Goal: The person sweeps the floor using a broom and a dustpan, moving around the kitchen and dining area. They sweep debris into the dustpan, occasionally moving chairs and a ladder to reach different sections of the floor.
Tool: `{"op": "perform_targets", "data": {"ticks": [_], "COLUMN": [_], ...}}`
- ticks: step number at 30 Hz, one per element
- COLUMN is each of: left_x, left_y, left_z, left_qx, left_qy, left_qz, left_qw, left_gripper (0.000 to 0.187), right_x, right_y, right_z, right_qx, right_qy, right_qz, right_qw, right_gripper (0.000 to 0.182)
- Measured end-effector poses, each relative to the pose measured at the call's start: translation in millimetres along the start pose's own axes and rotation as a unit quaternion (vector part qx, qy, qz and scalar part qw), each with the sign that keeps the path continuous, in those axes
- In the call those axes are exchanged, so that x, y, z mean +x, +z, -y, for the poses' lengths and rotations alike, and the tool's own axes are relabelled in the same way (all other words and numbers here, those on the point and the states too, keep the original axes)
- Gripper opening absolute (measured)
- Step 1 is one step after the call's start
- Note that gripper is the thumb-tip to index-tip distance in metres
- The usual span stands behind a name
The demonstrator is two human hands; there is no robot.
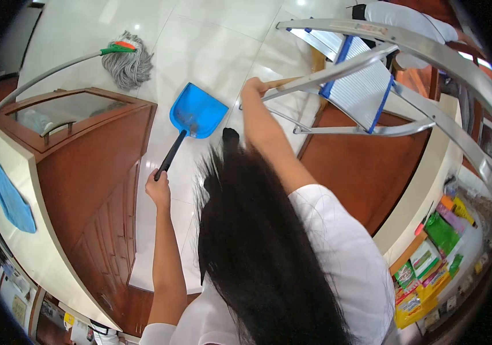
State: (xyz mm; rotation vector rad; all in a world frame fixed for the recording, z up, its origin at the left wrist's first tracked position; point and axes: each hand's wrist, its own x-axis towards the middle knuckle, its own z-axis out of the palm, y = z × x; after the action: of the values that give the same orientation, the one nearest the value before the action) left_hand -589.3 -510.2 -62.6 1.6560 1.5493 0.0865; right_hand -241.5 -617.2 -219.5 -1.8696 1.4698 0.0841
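Note:
My left hand is wrapped round the black handle of a blue dustpan, low over the white tiled floor. Some grey dust and fluff lies in the pan. My right hand is closed round the end of a tan stick-like handle, which runs right, behind a leg of the aluminium stepladder. The far end of that handle is hidden by the ladder. Long dark hair covers the lower middle of the view.
A grey string mop rests on the floor at upper left. Wooden cabinets with pale counters flank both sides. A blue cloth lies on the left counter; colourful packets sit at lower right. Another person's white sleeve shows behind the ladder.

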Motion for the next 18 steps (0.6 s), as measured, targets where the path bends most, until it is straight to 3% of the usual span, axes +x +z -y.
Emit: {"op": "perform_targets", "data": {"ticks": [1, 2, 3, 4, 6, 7, 9, 12, 13, 14, 15, 18], "left_x": [-0.1, 1.2, 3.4, 4.3, 6.8, 9.4, 11.0, 15.7, 16.9, 17.2, 16.2, 17.7], "left_y": [3.7, 5.9, 9.1, 11.5, 17.0, 21.3, 27.7, 37.4, 40.4, 44.2, 41.5, 35.5], "left_z": [-2.3, -2.3, -0.8, 0.7, 4.8, 9.9, 11.0, 8.4, 6.7, 4.4, -15.6, -35.6], "left_qx": [-0.024, -0.022, -0.024, -0.026, -0.008, 0.01, 0.027, 0.061, 0.099, 0.137, 0.121, 0.087], "left_qy": [-0.02, -0.028, -0.028, -0.029, -0.032, -0.034, -0.036, -0.043, 0.006, 0.054, 0.013, 0.008], "left_qz": [-0.003, -0.002, 0.0, 0.001, -0.005, -0.01, -0.019, -0.023, -0.046, -0.069, -0.05, -0.031], "left_qw": [1.0, 0.999, 0.999, 0.999, 0.999, 0.999, 0.999, 0.997, 0.994, 0.987, 0.991, 0.996], "left_gripper": [0.034, 0.034, 0.034, 0.033, 0.034, 0.034, 0.034, 0.034, 0.033, 0.033, 0.033, 0.031], "right_x": [10.5, 17.9, 16.4, 9.3, -10.2, -27.8, -47.0, -77.2, -82.9, -78.3, -68.6, -49.8], "right_y": [-3.2, -12.3, -17.2, -19.4, -29.9, -38.6, -57.0, -117.5, -141.8, -168.1, -194.8, -278.9], "right_z": [9.0, 25.7, 39.8, 45.3, 48.3, 45.4, 19.2, 1.3, 0.3, -2.2, 0.3, 41.4], "right_qx": [-0.008, 0.117, 0.238, 0.231, 0.189, 0.162, 0.056, -0.036, -0.064, -0.047, -0.031, -0.074], "right_qy": [-0.002, 0.103, 0.2, 0.196, 0.194, 0.196, 0.097, 0.095, 0.103, 0.141, 0.179, 0.108], "right_qz": [-0.002, 0.082, 0.164, 0.164, 0.302, 0.324, 0.395, 0.464, 0.481, 0.543, 0.601, 0.608], "right_qw": [1.0, 0.984, 0.936, 0.939, 0.914, 0.911, 0.912, 0.88, 0.868, 0.827, 0.779, 0.783], "right_gripper": [0.029, 0.025, 0.021, 0.021, 0.011, 0.014, 0.019, 0.021, 0.018, 0.014, 0.015, 0.045]}}
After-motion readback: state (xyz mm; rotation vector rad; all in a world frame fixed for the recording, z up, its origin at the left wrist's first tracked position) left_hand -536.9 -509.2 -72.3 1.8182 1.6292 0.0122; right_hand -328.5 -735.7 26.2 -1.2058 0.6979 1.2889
